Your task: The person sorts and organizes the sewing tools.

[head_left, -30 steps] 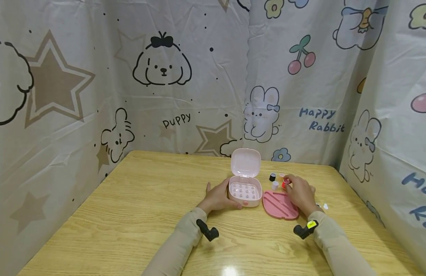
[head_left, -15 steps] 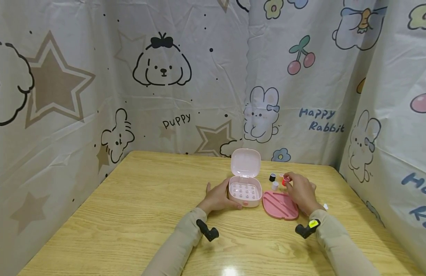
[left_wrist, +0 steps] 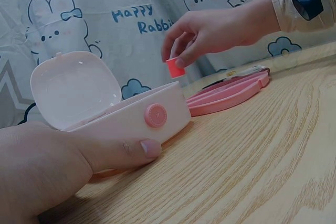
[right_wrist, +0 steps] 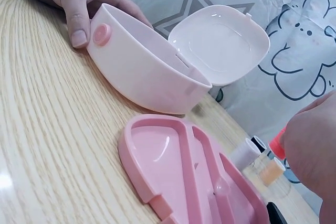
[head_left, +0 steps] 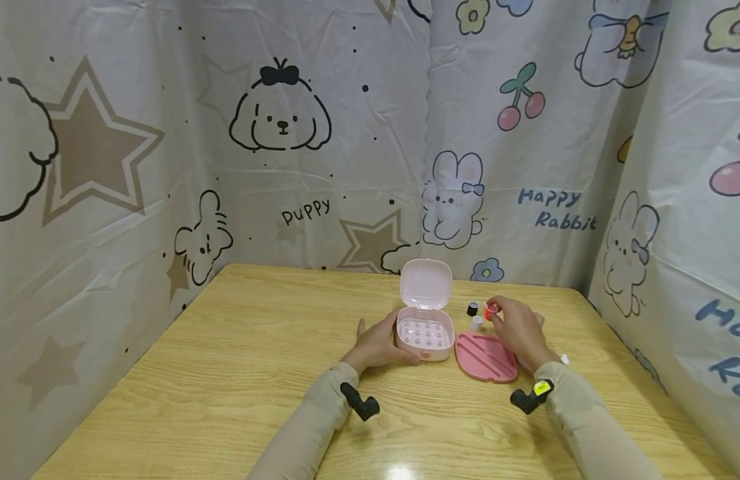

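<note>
A pale pink sewing box [head_left: 426, 353] stands with its lid [head_left: 426, 283] raised. Rows of small pegs line its inside in the head view. My left hand [head_left: 379, 343] grips the box's left side, thumb along the front beside the round pink button [left_wrist: 155, 115]. Between thumb and fingertips, my right hand [head_left: 519, 330] pinches a red thread spool [left_wrist: 175, 68], held off the table. Below it are a white spool [right_wrist: 245, 153], a black spool [head_left: 473, 309] and a peach-orange spool [right_wrist: 273, 171], which the right hand's spool hides in the head view.
A pink divided tray [head_left: 475, 363] lies right of the box, partly under my right forearm. Beyond it a small white piece [head_left: 565, 359] shows by the right wrist. Patterned curtains [head_left: 370, 133] enclose the wooden table [head_left: 256, 347].
The red spool has risen from among the other spools and shifted slightly left with my right hand. My left hand and the box have stayed put.
</note>
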Available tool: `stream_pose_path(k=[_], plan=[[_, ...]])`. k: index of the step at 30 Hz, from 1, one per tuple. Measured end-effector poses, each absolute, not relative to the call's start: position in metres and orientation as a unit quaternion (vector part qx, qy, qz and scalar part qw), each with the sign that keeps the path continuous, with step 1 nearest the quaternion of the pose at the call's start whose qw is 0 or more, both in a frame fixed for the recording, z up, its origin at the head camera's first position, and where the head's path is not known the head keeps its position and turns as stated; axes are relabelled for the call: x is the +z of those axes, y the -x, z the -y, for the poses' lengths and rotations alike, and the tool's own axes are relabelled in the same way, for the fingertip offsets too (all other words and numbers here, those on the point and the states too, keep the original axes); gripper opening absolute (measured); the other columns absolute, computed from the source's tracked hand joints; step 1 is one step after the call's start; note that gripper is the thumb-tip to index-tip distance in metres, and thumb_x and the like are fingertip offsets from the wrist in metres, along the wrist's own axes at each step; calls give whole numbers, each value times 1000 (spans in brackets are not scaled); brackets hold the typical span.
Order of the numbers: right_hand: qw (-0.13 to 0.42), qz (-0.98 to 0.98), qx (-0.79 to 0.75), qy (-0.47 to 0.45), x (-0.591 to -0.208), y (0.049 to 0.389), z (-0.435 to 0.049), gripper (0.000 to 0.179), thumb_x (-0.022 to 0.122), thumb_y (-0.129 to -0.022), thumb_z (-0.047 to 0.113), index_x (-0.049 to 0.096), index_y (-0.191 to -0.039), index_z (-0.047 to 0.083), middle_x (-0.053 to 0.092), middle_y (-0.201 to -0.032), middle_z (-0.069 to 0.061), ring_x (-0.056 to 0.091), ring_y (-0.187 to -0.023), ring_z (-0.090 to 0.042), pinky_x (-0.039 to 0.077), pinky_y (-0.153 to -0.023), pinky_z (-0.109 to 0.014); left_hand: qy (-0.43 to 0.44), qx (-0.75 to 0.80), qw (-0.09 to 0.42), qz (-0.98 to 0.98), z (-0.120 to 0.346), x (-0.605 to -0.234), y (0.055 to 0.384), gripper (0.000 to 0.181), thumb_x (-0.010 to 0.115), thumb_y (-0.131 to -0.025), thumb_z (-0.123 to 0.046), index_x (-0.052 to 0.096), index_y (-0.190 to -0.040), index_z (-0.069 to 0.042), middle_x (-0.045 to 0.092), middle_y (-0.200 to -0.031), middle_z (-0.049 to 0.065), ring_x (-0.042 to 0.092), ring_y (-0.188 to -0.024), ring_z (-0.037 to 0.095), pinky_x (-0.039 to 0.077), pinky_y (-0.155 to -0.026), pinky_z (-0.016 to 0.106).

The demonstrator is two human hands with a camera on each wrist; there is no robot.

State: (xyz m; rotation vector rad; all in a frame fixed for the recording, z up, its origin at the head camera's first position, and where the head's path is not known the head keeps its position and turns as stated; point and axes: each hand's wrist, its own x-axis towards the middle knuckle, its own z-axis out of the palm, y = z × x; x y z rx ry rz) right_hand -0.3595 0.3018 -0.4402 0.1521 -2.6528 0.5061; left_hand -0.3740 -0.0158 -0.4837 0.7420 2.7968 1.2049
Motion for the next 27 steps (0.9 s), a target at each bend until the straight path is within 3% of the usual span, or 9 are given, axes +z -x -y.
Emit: stream_pose_path(k=[7, 16, 27], plan=[[215, 957, 183, -67, -436, 361, -293, 24, 72, -96, 10, 70, -119, 6, 72, -109, -16, 66, -99, -39, 38, -78, -59, -238, 391, 3, -889, 16, -483, 374, 120, 97, -65, -52, 34, -162, -20, 48, -157, -2, 46, -141, 28, -9, -117, 66], [195, 957, 200, -78, -428, 360, -275, 24, 70, -97, 10, 70, -121, 5, 71, -111, -16, 65, -102, -38, 37, -84, -61, -241, 390, 1, -889, 17, -479, 370, 118, 97, -66, -50, 35, -161, -17, 48, -157, 1, 46, -141, 30, -8, -117, 66], [207, 949, 210, -114, -427, 362, -254, 20, 72, -96, 10, 72, -116, 7, 73, -104, -8, 65, -101, -33, 37, -82, -57, -237, 378, -3, -895, 15, -482, 372, 115, 96, -68, -49, 35, -161, -17, 49, -156, 2, 47, -141, 30, -6, -117, 69]])
